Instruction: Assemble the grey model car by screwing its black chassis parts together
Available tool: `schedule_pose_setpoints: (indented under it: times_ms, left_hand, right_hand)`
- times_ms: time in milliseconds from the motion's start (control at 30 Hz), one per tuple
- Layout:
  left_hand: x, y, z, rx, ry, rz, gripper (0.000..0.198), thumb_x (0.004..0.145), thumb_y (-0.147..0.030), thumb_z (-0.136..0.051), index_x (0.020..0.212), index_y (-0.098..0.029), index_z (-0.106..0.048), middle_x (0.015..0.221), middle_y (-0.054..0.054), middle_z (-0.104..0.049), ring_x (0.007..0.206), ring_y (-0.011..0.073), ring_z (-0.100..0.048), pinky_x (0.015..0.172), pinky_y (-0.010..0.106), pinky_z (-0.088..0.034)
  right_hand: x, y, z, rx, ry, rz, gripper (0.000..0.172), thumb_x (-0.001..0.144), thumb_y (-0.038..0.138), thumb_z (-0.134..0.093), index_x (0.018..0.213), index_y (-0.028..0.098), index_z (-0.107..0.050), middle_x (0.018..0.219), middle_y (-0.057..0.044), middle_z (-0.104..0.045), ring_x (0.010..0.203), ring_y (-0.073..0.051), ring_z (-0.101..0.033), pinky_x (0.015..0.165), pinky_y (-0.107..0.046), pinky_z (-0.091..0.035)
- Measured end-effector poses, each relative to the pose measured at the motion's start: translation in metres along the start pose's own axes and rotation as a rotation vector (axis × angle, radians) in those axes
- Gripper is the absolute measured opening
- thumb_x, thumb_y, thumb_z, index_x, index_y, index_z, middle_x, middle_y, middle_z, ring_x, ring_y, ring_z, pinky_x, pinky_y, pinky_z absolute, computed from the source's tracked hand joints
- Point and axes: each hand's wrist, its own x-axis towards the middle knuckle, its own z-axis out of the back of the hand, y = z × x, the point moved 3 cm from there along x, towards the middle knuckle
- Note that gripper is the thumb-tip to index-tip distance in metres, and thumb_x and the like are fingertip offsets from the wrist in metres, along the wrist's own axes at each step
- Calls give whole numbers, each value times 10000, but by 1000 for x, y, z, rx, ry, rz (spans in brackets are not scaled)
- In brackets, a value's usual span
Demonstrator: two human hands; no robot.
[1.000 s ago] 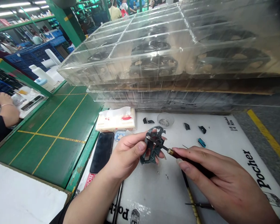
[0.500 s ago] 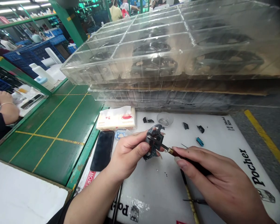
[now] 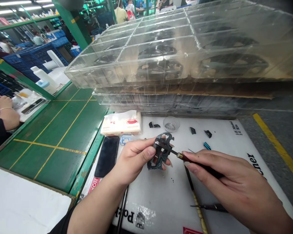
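My left hand point(image 3: 134, 159) pinches a small dark plastic part point(image 3: 161, 152) between thumb and fingers, holding it just above the white mat point(image 3: 161, 195). My right hand point(image 3: 224, 182) grips a thin tool with a dark red handle point(image 3: 197, 164) like a pen. Its metal tip lies across the upper face of the dark part. Both hands hover over the middle of the mat.
Clear plastic compartment trays point(image 3: 175, 55) holding dark wheel parts are stacked behind the mat. On the mat lie small black pieces point(image 3: 192, 130), a blue piece point(image 3: 206, 145), a little clear cup point(image 3: 171, 123), tweezers point(image 3: 210, 206) and a brush. A black phone point(image 3: 107, 156) and a tissue pack point(image 3: 122, 124) sit left. Another person's arm point(image 3: 3, 113) rests at far left.
The dark part has been tilted slightly in my left hand and the tool tip stays on it. Both hands have hardly shifted.
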Motion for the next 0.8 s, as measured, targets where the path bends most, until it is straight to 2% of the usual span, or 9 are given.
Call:
schedule_pose_setpoints:
  times_ms: [133,300,467,633,800]
  left_hand:
    - [0,-1,0,-8,31,45,614,1116,-647,-843,1416,-118,-923,1050,210,-918,840,288,-855,763,401,-698]
    - [0,-3,0,18,64,35,573,1140,-608,-830,1477,-151,-910,1051,188,-930,849,273,-860,780,379,-672]
    - [1,-4,0,83,22,8,570,1142,-609,-832,1476,-154,-915,1033,178,-937,831,249,-830,740,346,-596]
    - [0,-2,-1,48,-18,-6,530,1124,-599,-862,1454,-188,-925,1106,173,-949,898,284,-884,793,371,-636]
    - [0,-4,-1,20,-7,-28,457,1129,-570,-867,1385,-201,-950,1119,168,-949,903,281,-894,782,362,-654]
  right_hand:
    - [1,1,5,-23,23,38,297,1129,213,-773,1316,358,-953,1110,-21,-965,917,-243,-935,709,-292,-750]
    - [2,5,11,-59,31,83,280,1139,205,-755,1313,326,-938,1013,4,-937,785,-176,-885,670,-242,-709]
    - [0,6,8,-102,29,114,273,1171,210,-717,1340,289,-916,1105,-33,-958,890,-226,-930,757,-293,-755]
    - [-3,9,1,-95,8,121,275,1162,173,-725,1346,290,-892,1082,-17,-948,845,-204,-905,767,-282,-748]
    - [-3,6,-2,-51,16,72,257,1175,204,-713,1341,290,-889,1137,-21,-959,898,-206,-928,726,-265,-731]
